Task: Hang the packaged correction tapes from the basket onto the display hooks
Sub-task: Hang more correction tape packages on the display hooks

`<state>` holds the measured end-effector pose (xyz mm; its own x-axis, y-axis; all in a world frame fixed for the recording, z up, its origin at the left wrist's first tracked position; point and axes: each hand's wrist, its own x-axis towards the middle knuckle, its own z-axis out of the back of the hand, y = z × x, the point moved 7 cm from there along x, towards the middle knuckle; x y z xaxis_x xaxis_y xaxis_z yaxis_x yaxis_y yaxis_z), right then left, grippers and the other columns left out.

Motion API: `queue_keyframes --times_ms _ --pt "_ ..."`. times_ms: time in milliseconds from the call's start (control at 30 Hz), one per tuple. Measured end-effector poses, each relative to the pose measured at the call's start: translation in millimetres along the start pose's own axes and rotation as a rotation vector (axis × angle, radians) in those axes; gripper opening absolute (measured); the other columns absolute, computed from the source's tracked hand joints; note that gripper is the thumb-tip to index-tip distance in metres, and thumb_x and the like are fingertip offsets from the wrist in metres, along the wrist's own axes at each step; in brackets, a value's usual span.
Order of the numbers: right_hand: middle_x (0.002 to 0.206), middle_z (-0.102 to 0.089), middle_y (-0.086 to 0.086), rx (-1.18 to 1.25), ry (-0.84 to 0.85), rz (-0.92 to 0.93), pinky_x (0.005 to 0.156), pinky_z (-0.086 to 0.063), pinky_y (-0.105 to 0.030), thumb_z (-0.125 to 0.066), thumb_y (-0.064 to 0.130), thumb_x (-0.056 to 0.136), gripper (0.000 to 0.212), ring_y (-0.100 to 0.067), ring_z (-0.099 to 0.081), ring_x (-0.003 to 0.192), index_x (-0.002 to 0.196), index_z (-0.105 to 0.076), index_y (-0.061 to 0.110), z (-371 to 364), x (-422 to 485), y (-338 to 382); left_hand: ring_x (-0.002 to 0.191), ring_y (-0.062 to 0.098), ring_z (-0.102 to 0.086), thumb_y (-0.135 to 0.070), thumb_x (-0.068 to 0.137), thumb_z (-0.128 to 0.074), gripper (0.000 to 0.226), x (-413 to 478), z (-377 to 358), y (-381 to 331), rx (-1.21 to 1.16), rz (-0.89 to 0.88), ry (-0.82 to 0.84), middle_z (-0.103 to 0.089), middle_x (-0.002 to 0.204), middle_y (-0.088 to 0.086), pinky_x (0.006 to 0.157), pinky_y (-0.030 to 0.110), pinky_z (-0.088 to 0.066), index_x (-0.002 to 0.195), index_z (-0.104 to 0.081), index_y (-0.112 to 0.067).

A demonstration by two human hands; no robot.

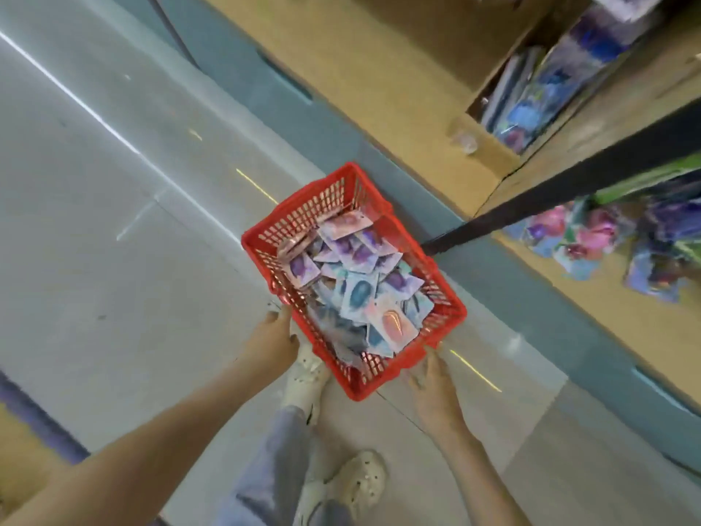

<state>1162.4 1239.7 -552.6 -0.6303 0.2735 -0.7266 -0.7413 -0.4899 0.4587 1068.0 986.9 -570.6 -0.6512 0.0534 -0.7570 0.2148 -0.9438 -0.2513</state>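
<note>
Two bare hands reaching down to a red basket (pixel 402 364). Left of the basket, against its long side wall: left hand (pixel 275 336), fingers stretched toward the lattice, tips too blurred to tell whether gripping or only touching. Just below the basket's near corner: a white clog (pixel 307 373). Inside the basket, heaped loose and overlapping: packaged correction tapes (pixel 360 290), purple, blue and pink cards. At the basket's near right rim: right hand (pixel 436 389), fingers straight, tips touching the red edge, nothing clasped. Well right of the basket: bright packets (pixel 591 233) hanging against a tan display.
</note>
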Motion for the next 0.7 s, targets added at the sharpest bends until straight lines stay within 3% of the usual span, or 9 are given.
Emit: queue_keyframes --times_ms 67,133,267,433,633,700 --pt "0.134 -0.049 -0.006 -0.003 0.028 -0.015 0.101 -0.043 -0.036 -0.062 0.018 0.091 0.054 -0.024 -0.049 0.123 0.141 -0.041 0.019 -6.6 29.2 7.6 0.124 0.032 -0.045 -0.012 0.095 -0.046 0.054 30.3 -3.2 -4.3 -0.002 -0.01 0.012 -0.045 0.134 0.016 0.097 0.038 -0.04 0.146 -0.028 -0.013" --pt "0.139 -0.047 -0.003 -0.037 0.053 0.005 0.099 -0.047 -0.042 -0.058 0.027 0.094 0.054 -0.022 -0.049 0.125 0.143 -0.036 0.025 -10.1 60.0 25.2 0.126 0.033 -0.044 -0.013 0.095 -0.045 0.052 57.3 -4.9 -11.6 0.003 -0.023 0.016 -0.042 0.138 0.015 0.1 0.038 -0.039 0.146 -0.031 -0.014" --pt "0.152 -0.03 -0.006 -0.204 0.062 0.033 0.107 -0.035 -0.038 -0.051 0.025 0.098 0.058 -0.025 -0.034 0.138 0.15 -0.024 0.02 -14.7 129.8 54.3 0.124 0.034 -0.042 -0.012 0.094 -0.046 0.059 107.9 -11.4 -33.7 0.043 -0.021 0.03 -0.04 0.138 0.014 0.098 0.043 -0.043 0.149 -0.025 -0.019" --pt "0.143 -0.041 -0.013 -0.353 0.042 0.121 0.104 -0.036 -0.038 -0.055 0.017 0.094 0.054 -0.03 -0.04 0.13 0.144 -0.035 0.011 -34.1 214.6 51.5 0.128 0.033 -0.037 -0.016 0.096 -0.043 0.059 170.1 -48.4 -66.0 0.126 -0.11 0.037 -0.031 0.145 0.014 0.093 0.044 -0.045 0.15 -0.02 -0.019" --pt "0.143 -0.042 -0.011 -0.6 0.039 0.088 0.107 -0.028 -0.039 -0.061 0.032 0.091 0.063 -0.031 -0.038 0.129 0.144 -0.035 0.01 -58.5 270.0 -17.2 0.125 0.032 -0.037 -0.024 0.099 -0.045 0.057 242.0 -93.9 -103.1 0.272 -0.301 -0.101 -0.031 0.143 0.016 0.097 0.039 -0.034 0.149 -0.02 -0.015" --pt "0.144 -0.039 -0.007 -0.739 -0.002 0.112 0.105 -0.024 -0.039 -0.058 0.044 0.091 0.071 -0.029 -0.037 0.126 0.148 -0.027 0.014 -58.7 272.5 -24.9 0.123 0.034 -0.041 -0.031 0.097 -0.05 0.053 253.7 -105.6 -108.2 0.253 -0.301 -0.138 -0.037 0.141 0.021 0.098 0.041 -0.037 0.143 -0.033 -0.011"
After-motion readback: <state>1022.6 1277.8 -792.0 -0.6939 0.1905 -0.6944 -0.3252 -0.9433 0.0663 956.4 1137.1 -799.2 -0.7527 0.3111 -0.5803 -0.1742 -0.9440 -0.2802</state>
